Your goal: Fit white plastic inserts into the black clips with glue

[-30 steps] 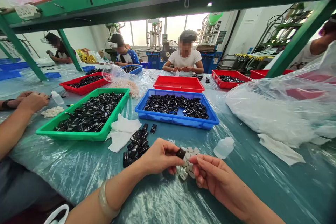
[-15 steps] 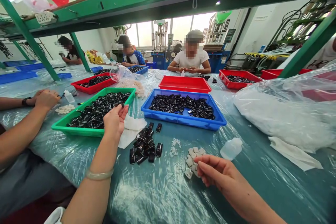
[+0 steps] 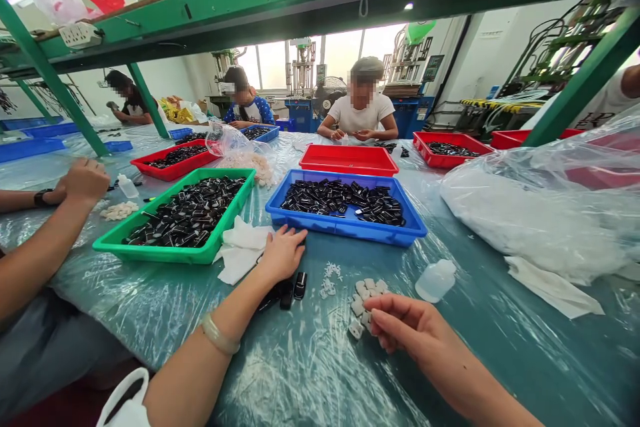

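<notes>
My left hand (image 3: 284,252) reaches over the pile of small black plastic pieces (image 3: 286,295), palm down, fingers stretched forward near the front wall of the blue tray (image 3: 345,225). The hand hides most of the pile. My right hand (image 3: 407,325) is at the small white square pieces (image 3: 369,290), its thumb and forefinger pinched together; what they hold, if anything, is hidden. Between the hands lie tiny white parts (image 3: 331,279). A translucent squeeze bottle (image 3: 436,280) rests tipped over beyond my right hand. Left of the pile is a crumpled white cloth (image 3: 243,247).
A green tray (image 3: 175,253) of black pieces stands at left, near a co-worker's hands (image 3: 87,180). Red trays (image 3: 350,161) sit farther back. A big clear plastic bag (image 3: 530,213) bulges at right. A green shelf beam (image 3: 225,3) crosses overhead.
My left hand has moved right and nearer, from the green tray's edge to over the black pile, and its fingers have spread. My right hand stays almost still.
</notes>
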The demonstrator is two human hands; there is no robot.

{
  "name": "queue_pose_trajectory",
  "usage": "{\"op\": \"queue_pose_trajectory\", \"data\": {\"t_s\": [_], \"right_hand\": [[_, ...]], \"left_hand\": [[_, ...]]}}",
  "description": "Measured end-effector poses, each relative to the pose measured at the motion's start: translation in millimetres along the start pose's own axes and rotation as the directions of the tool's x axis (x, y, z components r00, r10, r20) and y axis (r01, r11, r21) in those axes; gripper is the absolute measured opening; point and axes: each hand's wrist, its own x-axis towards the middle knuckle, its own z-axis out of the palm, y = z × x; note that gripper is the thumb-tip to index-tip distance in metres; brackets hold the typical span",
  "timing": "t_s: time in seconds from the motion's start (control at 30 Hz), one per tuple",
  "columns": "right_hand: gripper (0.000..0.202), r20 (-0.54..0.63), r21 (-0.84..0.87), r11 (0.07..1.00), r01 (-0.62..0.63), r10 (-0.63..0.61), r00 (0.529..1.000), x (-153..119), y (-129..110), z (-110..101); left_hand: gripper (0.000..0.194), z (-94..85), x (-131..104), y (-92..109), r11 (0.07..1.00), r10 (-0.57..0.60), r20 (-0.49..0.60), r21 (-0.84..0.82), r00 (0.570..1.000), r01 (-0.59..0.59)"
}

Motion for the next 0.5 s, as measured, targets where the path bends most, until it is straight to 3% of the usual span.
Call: {"op": "queue_pose_trajectory", "data": {"t_s": [0.17,0.33,0.4,0.47,0.5], "right_hand": [[0.032,-0.001,-0.006,1.0,0.022,-0.022,1.0,-1,-2,2],[0.033,0.001,-0.026,0.998,0.059,-0.059,0.998,-1,0,2],[0.037,-0.006,-0.026,0.996,0.083,-0.083,0.996,1,3,1],[0.041,-0.033,-0.025,0.992,0.125,-0.125,0.992,2,6,0],[0.043,-0.052,-0.032,0.987,0.155,-0.157,0.986,2,7,0]], "left_hand": [[0.03,7.6,-4,3,0.96,0.072,0.155,0.256,0.985,-0.11],[0.043,3.8,-10,21,0.948,0.145,0.211,0.251,0.967,-0.197],[0.046,6.9,-18,33,0.969,0.156,0.211,0.156,0.965,-0.191],[0.044,12.2,-29,45,0.978,0.092,0.249,-0.204,0.964,-0.041],[0.041,15.1,-34,50,0.927,0.054,0.312,-0.368,0.949,0.069]]}}
